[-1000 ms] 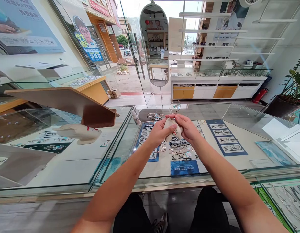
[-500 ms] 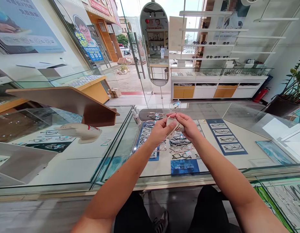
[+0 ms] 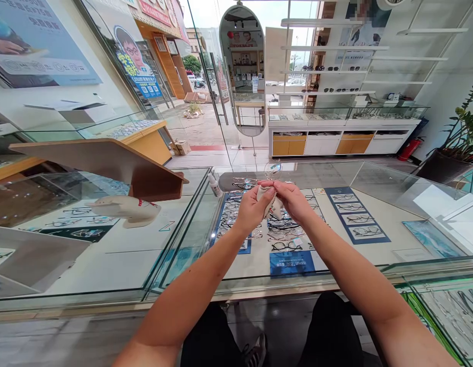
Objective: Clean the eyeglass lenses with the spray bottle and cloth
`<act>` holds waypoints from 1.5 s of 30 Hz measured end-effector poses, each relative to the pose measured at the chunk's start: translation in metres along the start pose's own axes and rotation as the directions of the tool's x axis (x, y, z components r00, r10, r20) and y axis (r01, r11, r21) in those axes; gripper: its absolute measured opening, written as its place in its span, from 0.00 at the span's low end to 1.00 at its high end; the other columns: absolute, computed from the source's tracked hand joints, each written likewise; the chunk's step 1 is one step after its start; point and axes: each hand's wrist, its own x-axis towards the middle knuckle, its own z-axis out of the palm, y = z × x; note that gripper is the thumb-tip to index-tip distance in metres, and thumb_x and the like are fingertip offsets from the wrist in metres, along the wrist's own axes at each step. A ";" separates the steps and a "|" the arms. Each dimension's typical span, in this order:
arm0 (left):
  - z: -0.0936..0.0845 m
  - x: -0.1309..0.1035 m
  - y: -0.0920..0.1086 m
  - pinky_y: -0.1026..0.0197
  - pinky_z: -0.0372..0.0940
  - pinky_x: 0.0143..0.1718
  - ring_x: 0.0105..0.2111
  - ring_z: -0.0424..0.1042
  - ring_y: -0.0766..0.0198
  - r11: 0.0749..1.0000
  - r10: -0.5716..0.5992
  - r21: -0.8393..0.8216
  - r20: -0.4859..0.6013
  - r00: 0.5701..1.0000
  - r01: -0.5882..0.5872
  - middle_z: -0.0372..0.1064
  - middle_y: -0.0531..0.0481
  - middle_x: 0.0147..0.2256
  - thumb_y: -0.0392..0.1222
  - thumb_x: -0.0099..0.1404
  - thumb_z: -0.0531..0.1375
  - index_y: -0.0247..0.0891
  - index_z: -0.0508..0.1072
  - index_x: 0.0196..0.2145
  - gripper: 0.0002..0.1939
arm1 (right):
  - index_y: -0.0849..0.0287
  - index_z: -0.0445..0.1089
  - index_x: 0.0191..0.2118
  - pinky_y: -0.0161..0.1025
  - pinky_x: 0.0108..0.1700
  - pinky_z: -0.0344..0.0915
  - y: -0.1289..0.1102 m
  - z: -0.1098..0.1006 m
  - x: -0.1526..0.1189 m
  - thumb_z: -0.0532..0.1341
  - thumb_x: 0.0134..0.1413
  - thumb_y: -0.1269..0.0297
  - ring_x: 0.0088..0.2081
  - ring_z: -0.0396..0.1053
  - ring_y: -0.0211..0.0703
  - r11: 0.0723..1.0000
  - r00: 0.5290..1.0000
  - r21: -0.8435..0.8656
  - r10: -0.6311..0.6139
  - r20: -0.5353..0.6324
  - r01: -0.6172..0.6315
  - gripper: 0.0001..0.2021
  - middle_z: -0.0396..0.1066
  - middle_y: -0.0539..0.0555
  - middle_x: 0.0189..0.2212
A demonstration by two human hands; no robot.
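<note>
Both hands meet above the glass counter. My left hand (image 3: 254, 205) is closed on a pale patterned cloth (image 3: 273, 208), which is bunched between the fingers. My right hand (image 3: 293, 200) pinches the same cloth from the other side. A thin round-rimmed pair of glasses (image 3: 273, 169) sticks out just beyond the fingertips; which fingers grip its frame is hidden. Beneath the hands, rows of glasses (image 3: 285, 223) lie inside the counter.
A small white bottle (image 3: 215, 185) stands left of the hands beside a grey oval tray (image 3: 227, 181). Further left are a brown wooden stand (image 3: 155, 181) and a pale bird-like figure (image 3: 125, 208). An oval mirror (image 3: 243, 71) stands beyond the counter.
My hands have shifted slightly, and the fingers now sit closer together. The cloth hangs lower and is more gathered. The glasses' rim has moved a little left and down.
</note>
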 end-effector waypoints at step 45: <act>-0.011 0.006 -0.008 0.61 0.67 0.34 0.29 0.69 0.65 0.999 -0.034 0.030 0.078 0.996 0.031 0.76 0.52 0.31 0.71 0.62 0.76 0.35 0.84 0.48 0.35 | 0.52 0.86 0.35 0.40 0.38 0.71 0.008 -0.002 0.007 0.85 0.39 0.42 0.34 0.74 0.42 0.966 0.978 0.232 0.150 -0.142 -0.115 0.23 0.84 0.51 0.34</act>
